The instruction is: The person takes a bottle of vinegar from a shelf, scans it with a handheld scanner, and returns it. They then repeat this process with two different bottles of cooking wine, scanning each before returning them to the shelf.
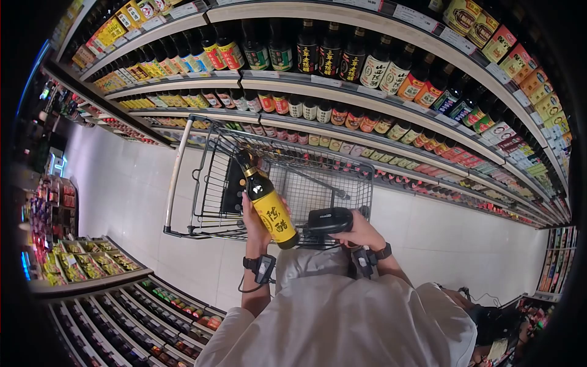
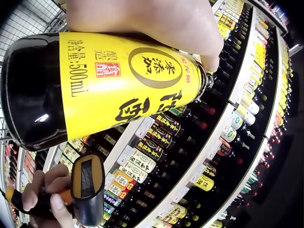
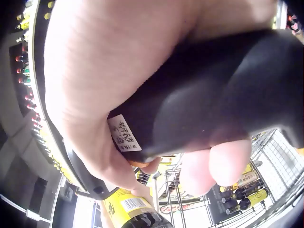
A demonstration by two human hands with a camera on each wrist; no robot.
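My left hand (image 1: 254, 221) grips a dark glass vinegar bottle (image 1: 269, 211) with a yellow label, tilted with its neck toward the shelves. In the left wrist view, the bottle (image 2: 99, 90) lies across the picture under the hand (image 2: 156, 21). A black barcode scanner (image 1: 327, 221) is in my right hand (image 1: 361, 232), its head turned toward the bottle. Up close in the right wrist view, fingers wrap round the scanner body (image 3: 199, 95). Below it, the bottle's label shows a printed barcode (image 3: 134, 203).
A wire shopping cart (image 1: 208, 177) stands in front of me, with several bottles (image 3: 247, 194) lying in it. Beyond it rise long shelves (image 1: 287, 79) packed with bottles. Low racks (image 1: 116, 318) stand behind on the left, and a pale tiled floor (image 1: 440, 238) runs between.
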